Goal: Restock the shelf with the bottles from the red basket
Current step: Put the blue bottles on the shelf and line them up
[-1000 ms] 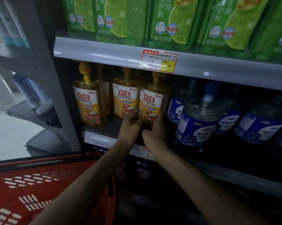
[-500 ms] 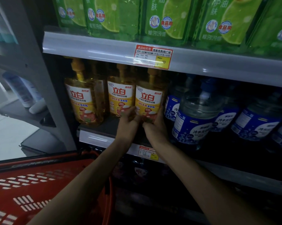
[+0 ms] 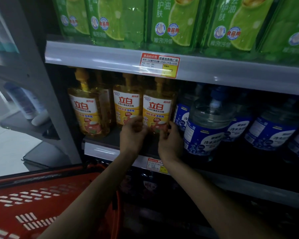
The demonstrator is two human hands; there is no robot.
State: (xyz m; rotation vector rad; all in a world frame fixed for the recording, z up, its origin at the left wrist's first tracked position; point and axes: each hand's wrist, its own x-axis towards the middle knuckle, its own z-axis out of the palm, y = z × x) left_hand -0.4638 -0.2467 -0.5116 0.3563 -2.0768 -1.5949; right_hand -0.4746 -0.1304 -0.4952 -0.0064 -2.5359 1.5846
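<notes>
Three yellow pump bottles stand in the front row on the middle shelf (image 3: 100, 149). My left hand (image 3: 132, 135) and my right hand (image 3: 171, 142) hold the base of the rightmost yellow bottle (image 3: 157, 107) from both sides, fingers curled round it. It stands upright, close beside the middle yellow bottle (image 3: 126, 106). The left yellow bottle (image 3: 86, 109) stands apart near the shelf post. The red basket (image 3: 41, 200) is at the lower left; its inside is out of view.
Large blue-labelled clear jugs (image 3: 207, 128) crowd the shelf right of the yellow bottles. Green refill packs (image 3: 172, 23) fill the shelf above. A price tag (image 3: 160, 65) hangs on the upper shelf rail. A grey upright post (image 3: 41, 87) bounds the shelf's left.
The view has shifted a little. Both hands stay at the base of the rightmost yellow bottle, which stands about where it was.
</notes>
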